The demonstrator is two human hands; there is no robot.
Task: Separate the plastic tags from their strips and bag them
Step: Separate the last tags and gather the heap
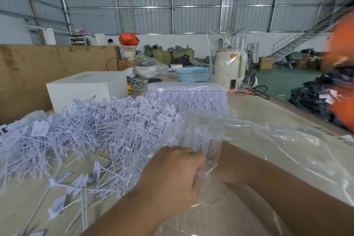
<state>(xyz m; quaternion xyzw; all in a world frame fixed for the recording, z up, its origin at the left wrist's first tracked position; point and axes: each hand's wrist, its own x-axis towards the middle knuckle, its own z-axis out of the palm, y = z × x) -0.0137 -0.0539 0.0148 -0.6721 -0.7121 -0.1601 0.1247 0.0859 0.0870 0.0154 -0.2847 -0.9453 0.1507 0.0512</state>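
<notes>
Tags point(92, 132), thin, light and springy, lie heaped just left of the clear bag point(249, 140). My left hand point(172, 174) pinches the bag's slippery film at its mouth; my right hand point(229, 170) is inside, grip unclear. They're best lifted in bunches by the stems.

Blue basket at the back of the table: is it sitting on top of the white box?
No, the blue basket stands on the table beside the cream kettle, well right of the white box.
</notes>
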